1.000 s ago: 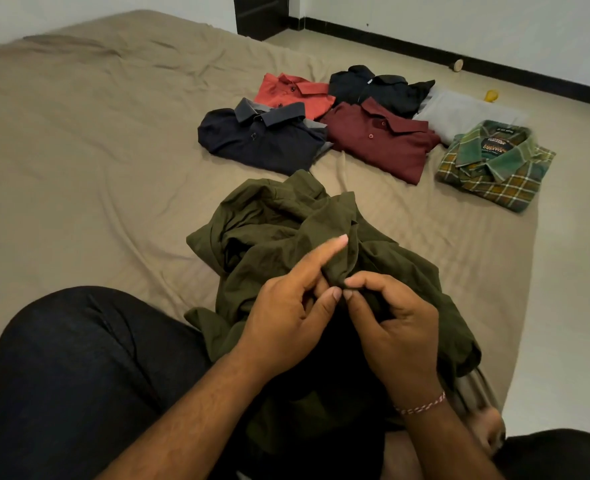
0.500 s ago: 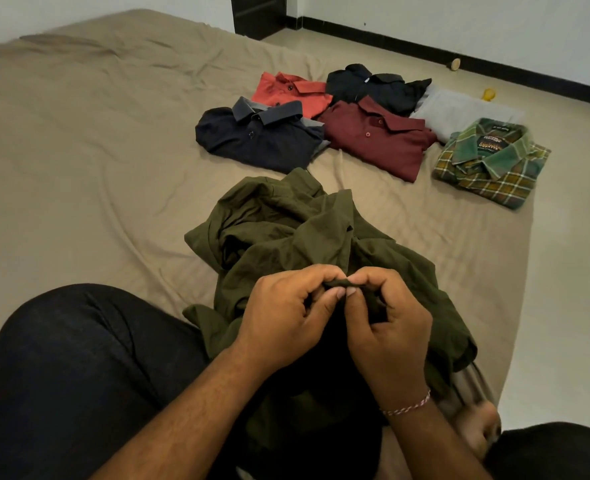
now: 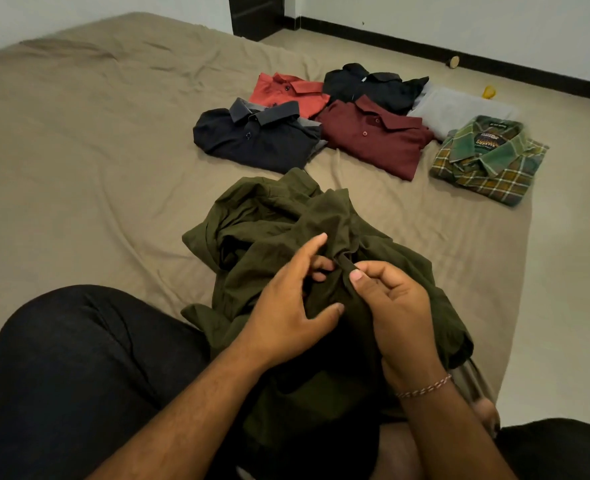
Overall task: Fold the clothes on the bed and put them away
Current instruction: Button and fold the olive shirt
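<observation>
I see the olive shirt (image 3: 279, 220), soft crumpled cotton, heaped in the lap and spilling onto the bed (image 3: 89, 161), its long axis running away from me. The right hand (image 3: 395, 308) pinches a fabric edge; the left hand (image 3: 286, 303) rests on it, fingers spread. Folded shirts (image 3: 366, 133) lie beyond, near the bed's right edge.

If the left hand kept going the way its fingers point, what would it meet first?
The left hand points up and right, into the crumpled green shirt, which it already touches. Its fingers sit against the fold pinched by the right hand. Depth beyond is unclear.
</observation>
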Demonstrator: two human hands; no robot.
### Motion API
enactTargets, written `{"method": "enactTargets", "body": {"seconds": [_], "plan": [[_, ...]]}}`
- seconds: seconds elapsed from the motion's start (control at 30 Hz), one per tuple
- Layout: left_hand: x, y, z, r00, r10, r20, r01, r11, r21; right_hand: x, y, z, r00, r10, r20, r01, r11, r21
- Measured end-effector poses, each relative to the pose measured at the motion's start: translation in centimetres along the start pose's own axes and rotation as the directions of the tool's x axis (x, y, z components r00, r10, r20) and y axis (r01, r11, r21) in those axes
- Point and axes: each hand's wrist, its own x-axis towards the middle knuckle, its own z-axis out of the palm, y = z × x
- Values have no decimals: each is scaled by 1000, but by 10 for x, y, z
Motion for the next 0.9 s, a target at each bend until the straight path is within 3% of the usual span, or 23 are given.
{"method": "enactTargets", "body": {"seconds": [0.1,0.17,0.23,0.27,0.33,0.4,0.5,0.57,0.63,0.7,0.8,0.9], "plan": [[-3,-2,8,995,79,-66,-52,941,333,0,-5,-4,1000,10,12,-10,999,31],[-1,-4,6,979,134,-151,-65,916,395,1,-6,-6,1000,-12,25,12,1000,14],[2,0,-2,972,88,-219,-44,979,201,3,-7,-11,996,-76,43,79,994,-75],[3,6,-8,971,5,-240,-1,1000,16,5,-7,-15,990,-118,74,129,980,-155],[6,17,-27,966,-127,-224,56,952,-300,10,-8,-24,970,-152,188,202,937,-284],[10,21,-51,985,-104,-140,57,949,-310,13,-10,-32,948,-113,296,210,923,-321],[9,9,-86,982,-107,156,128,982,-136,17,-14,-41,899,-49,435,223,906,-359],[4,-1,-100,950,-161,268,237,929,-284,20,-16,-47,848,-3,529,249,885,-393],[-2,-9,-105,941,-137,308,294,780,-552,22,-17,-51,825,24,565,245,885,-395],[-6,-11,-106,944,-74,321,288,657,-697,19,-16,-48,839,-11,544,211,928,-307],[-5,-6,-100,957,-31,289,253,577,-777,13,-15,-39,895,-57,443,119,986,-114],[-4,-2,-92,964,-93,250,260,529,-808,8,-15,-34,915,-58,399,87,995,-54]]}}
